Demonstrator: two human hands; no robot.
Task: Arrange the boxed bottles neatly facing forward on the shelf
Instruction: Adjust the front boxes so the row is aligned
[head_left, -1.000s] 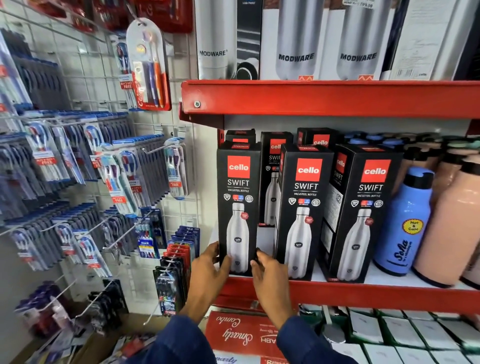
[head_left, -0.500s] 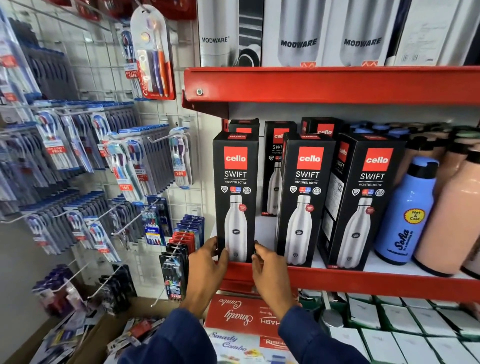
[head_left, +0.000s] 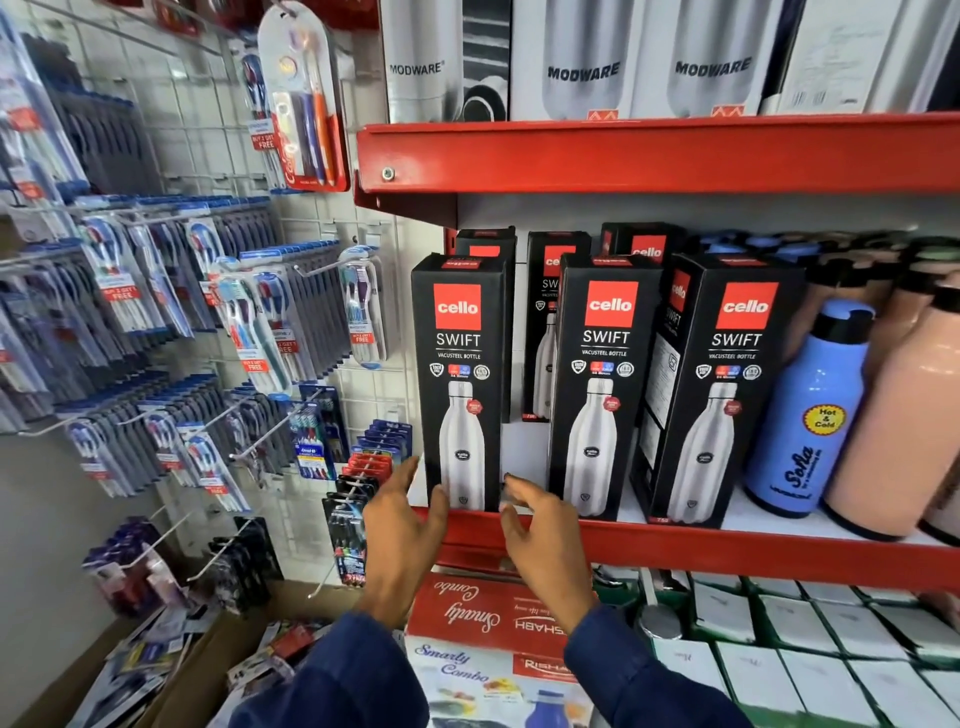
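Three black Cello Swift bottle boxes stand in the front row of the red shelf. The left box faces forward at the shelf's left end. The middle box also faces forward. The right box is turned slightly, showing its left side. More of these boxes stand behind. My left hand hovers open at the left box's lower left corner, thumb near its front. My right hand is open just off its lower right corner, holding nothing.
A blue bottle and peach bottles stand to the right of the boxes. An upper red shelf carries Modware boxes. Toothbrush packs hang on a wire grid at left. A Smarty Combo carton and white boxes lie below.
Both hands have let go of the left box and drawn back slightly with fingers spread. The left box stands squarely at the shelf front.
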